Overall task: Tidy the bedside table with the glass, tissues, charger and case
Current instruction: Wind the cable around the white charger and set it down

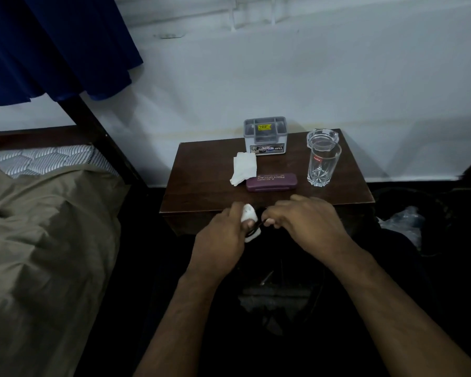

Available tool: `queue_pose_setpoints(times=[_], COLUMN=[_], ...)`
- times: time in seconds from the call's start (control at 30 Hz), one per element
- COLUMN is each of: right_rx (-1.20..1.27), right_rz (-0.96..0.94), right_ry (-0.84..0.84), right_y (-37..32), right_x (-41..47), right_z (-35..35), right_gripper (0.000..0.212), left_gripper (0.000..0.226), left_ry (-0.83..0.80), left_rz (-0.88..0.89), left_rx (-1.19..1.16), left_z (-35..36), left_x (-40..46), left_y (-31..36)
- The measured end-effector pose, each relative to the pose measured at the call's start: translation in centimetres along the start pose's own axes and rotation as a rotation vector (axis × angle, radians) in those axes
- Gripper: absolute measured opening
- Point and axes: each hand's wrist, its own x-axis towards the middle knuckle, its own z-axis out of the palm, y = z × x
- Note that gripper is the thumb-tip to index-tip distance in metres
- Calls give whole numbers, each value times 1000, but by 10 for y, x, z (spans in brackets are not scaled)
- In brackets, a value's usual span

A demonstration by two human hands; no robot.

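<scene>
We hold the white charger (250, 222) gripped in our left hand (223, 238), just in front of the table (201, 191) edge. Our right hand (305, 221) pinches what appears to be its dark cable. On the table: tissues (244, 167) touching the purple case (271, 182), glass (322, 164) to the right.

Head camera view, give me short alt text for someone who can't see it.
A person's left hand grips a white charger while the right hand pinches its black cable at a brown bedside table. Behind lie tissues, a purple case, a glass and a grey organiser.
</scene>
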Motion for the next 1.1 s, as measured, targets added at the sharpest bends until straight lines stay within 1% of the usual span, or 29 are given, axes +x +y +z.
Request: queue_pose_setpoints(times=[0.03, 0.07, 0.13, 0.2, 0.27, 0.3, 0.4, 0.47, 0.5, 0.57, 0.6, 0.63, 0.67, 0.7, 0.73, 0.8, 0.9, 0.93, 1.0, 1.07, 1.1], right_rx=[-15, -27, -13, 83, 181, 195, 177, 195, 225, 421, 573, 676, 692, 623, 557, 422, 307, 288, 246, 175, 150], right_rz=[1, 4, 34, 80, 111, 124, 170, 207, 226, 287, 353, 433, 496, 488, 429, 271, 129, 77, -25, -121, -149], right_ry=[6, 16, 68, 164, 249, 261, 265, 287, 282, 173, 88, -11, -114, -205, -256, -273, -327, -358, -401, -328, -269], right_y=[-1, -2, -3, -3, -2, -3, -6, -6, -7, -9, -12, -15, -19, -20, -22, -27, -33, -36, -45, -50, -52], right_x=[-1, -2, -2, -3, -4, -5, -4, -2, -1, 0, 2, 3, 4, 5, 7, 10, 9, 7, 1, -3, -4], right_z=[0, 0, -3, -8, -10, -10, -7, -4, -1, 7, 11, 17, 23, 29, 35, 37, 28, 26, 25, 22, 19], right_gripper=[10, 10, 10, 10, 12, 15, 20, 23, 24, 19, 18, 19, 20, 19, 20, 28, 22, 21, 16, 15, 16], left_gripper=[20, 19, 15, 13, 15, 20, 30, 32, 33, 34, 35, 36, 37, 37, 36, 35, 37, 34, 27, 21, 20], left_ry=[-44, -83, -160, -229, -284, -301, -314, -331, -339, -325, -301, -270, -240, -211, -177, -80, 102, 184, 313, 352, 368], left_rz=[17, 18, -20, -78, -114, -122, -96, -76, -82, -110, -118, -110, -89, -66, -57, -106, -254, -281, -298, -333, -350], left_rx=[2, -65, -372, -682, -949, -1055, -1262, -1417, -1508, -1642, -1651, -1612, -1541, -1459, -1382, -1267, -1180, -1086, -797, -597, -569], left_z=[2, 4, 5, 3, 0, -1, -4, -6, -6, -5, -3, -2, 0, 2, 3, 4, 3, 1, -1, -4, -5], left_x=[-1, -2, -1, -2, -4, -4, -4, -4, -4, -5, -6, -7, -9, -10, -11, -11, -6, -4, -2, 0, 2], left_y=[0, -1, -4, -5, -3, -1, 3, 7, 11, 19, 23, 27, 31, 32, 33, 30, 23, 19, 8, -2, -7])
